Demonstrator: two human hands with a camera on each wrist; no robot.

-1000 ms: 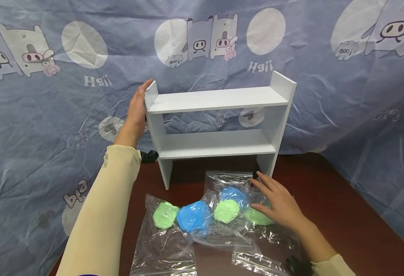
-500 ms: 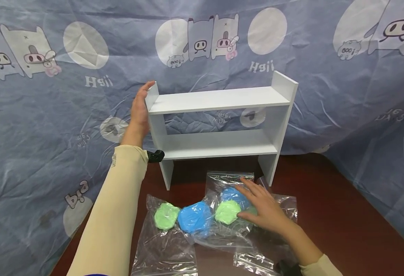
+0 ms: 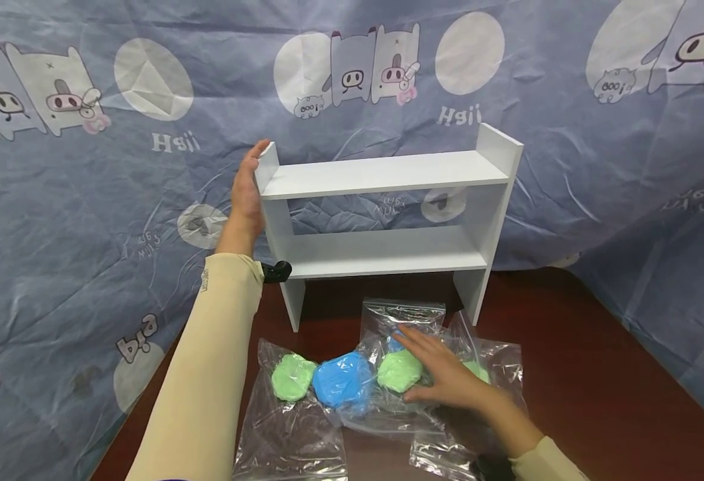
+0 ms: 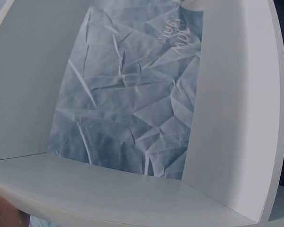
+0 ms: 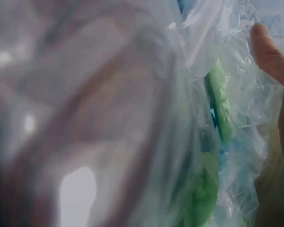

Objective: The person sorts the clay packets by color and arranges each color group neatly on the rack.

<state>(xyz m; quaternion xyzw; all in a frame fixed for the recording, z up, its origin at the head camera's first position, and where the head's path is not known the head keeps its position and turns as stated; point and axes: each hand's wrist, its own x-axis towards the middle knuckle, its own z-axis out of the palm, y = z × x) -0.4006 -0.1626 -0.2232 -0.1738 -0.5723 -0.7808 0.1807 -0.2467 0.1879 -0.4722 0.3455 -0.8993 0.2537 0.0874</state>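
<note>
Nearest, clear zip bags (image 3: pixel 292 427) of green and blue dough lie overlapping on the dark brown surface (image 3: pixel 598 387). The right hand (image 3: pixel 442 374) rests with fingers spread flat on the middle bag, beside a green lump (image 3: pixel 399 371). Behind them stands the white shelf (image 3: pixel 382 220); the left hand (image 3: pixel 246 190) presses flat, fingers straight, against its left side panel.
</note>
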